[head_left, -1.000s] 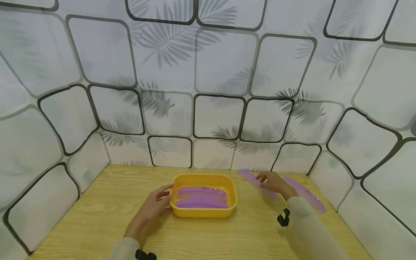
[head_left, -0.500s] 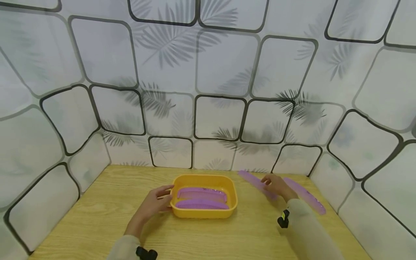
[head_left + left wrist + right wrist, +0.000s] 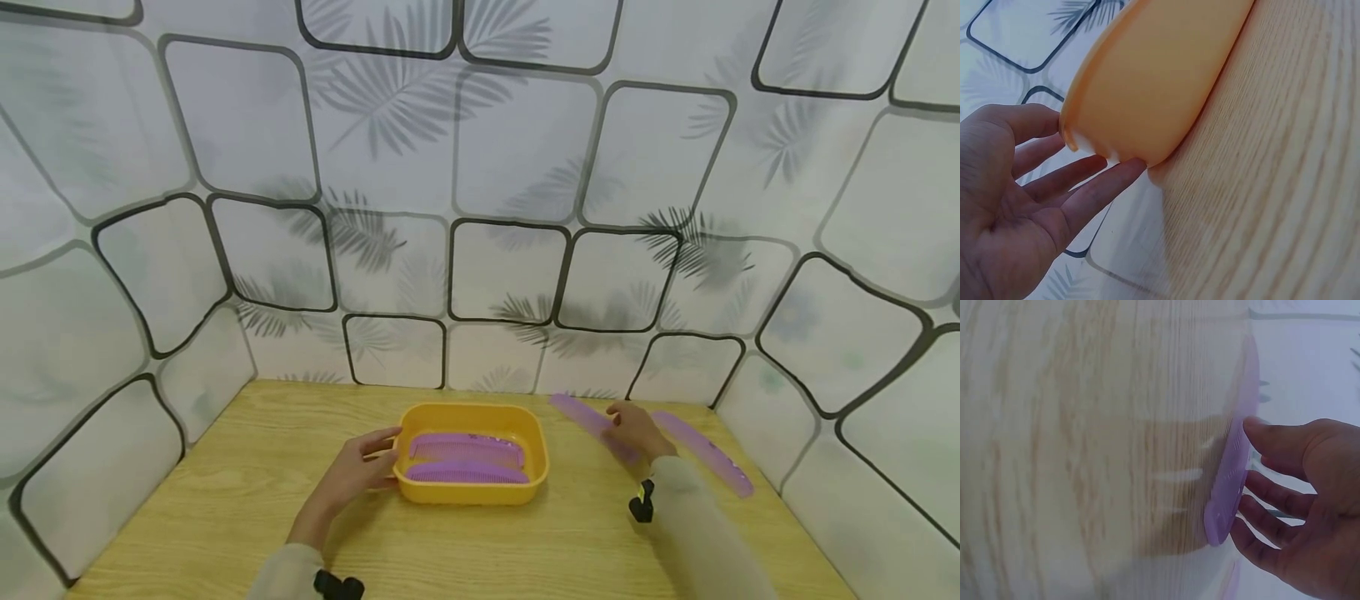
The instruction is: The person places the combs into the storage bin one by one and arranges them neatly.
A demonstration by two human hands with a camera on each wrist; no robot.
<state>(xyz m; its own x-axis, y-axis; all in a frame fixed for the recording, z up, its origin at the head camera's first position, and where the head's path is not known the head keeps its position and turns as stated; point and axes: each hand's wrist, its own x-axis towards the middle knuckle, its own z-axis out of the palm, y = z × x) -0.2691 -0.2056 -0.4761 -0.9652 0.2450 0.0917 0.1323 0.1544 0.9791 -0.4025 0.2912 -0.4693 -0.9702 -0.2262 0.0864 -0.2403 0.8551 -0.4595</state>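
Observation:
In the head view a yellow plastic basket [image 3: 472,495] holds two purple combs, one farther comb [image 3: 467,448] and one nearer comb [image 3: 467,473]. My left hand [image 3: 356,471] touches the basket's left end with spread fingers; in the left wrist view the fingertips [image 3: 1132,167] meet its outer wall. To the right, my right hand [image 3: 637,429] is over a translucent purple comb [image 3: 576,410] lying diagonally on the table. The right wrist view shows the thumb and loosely bent fingers touching that comb [image 3: 1232,465] along one side. Part of it is hidden under the hand.
Another purple comb [image 3: 705,450] lies to the right of my right hand. The wood-grain table [image 3: 480,550] ends against a patterned wall covering [image 3: 510,267] at the back and both sides.
My right hand has moved slightly right and down onto the diagonal comb. My left hand, the basket and the combs stay in place.

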